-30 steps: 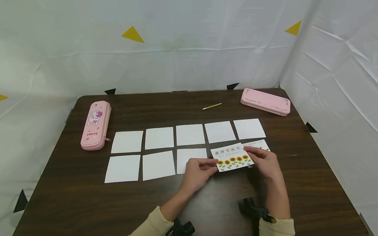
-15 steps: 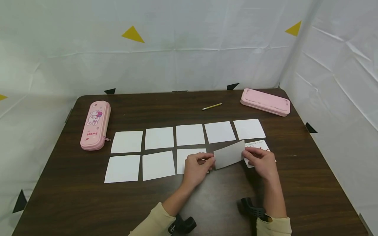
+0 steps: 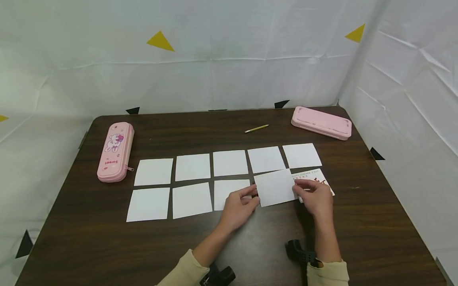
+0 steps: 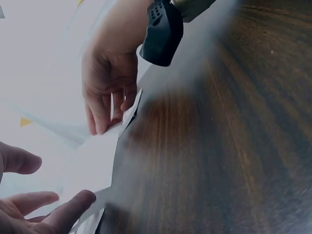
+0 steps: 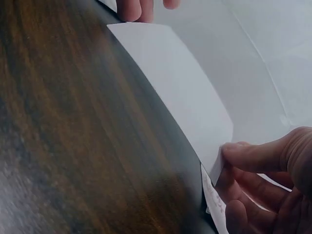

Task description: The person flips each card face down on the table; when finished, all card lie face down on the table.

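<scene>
A card (image 3: 274, 188) with its blank white side up lies between the hands, its right end lifted slightly in the right wrist view. My right hand (image 3: 316, 197) pinches that end, thumb (image 5: 243, 155) on top and fingers beneath. At the opposite edge is my left hand (image 3: 239, 205), fingertips right by the card; in the left wrist view its thumb and fingers (image 4: 73, 209) are spread apart. Partly under the right hand, a printed card (image 3: 312, 174) shows red marks and lettering. A blank card (image 3: 229, 188) is partly covered by the left hand.
Several more blank cards (image 3: 154, 172) lie in two rows on the dark wood table (image 3: 143, 254). Pink pencil cases stand at the left (image 3: 115, 152) and back right (image 3: 322, 122). A yellow pencil (image 3: 256, 128) lies behind the cards. White sheeting (image 3: 229, 79) surrounds the table.
The card between the hands has been turned over: its sunflower print faced up a second ago, then it stood tilted, and now its blank side is up. The left fingers have come off its edge.
</scene>
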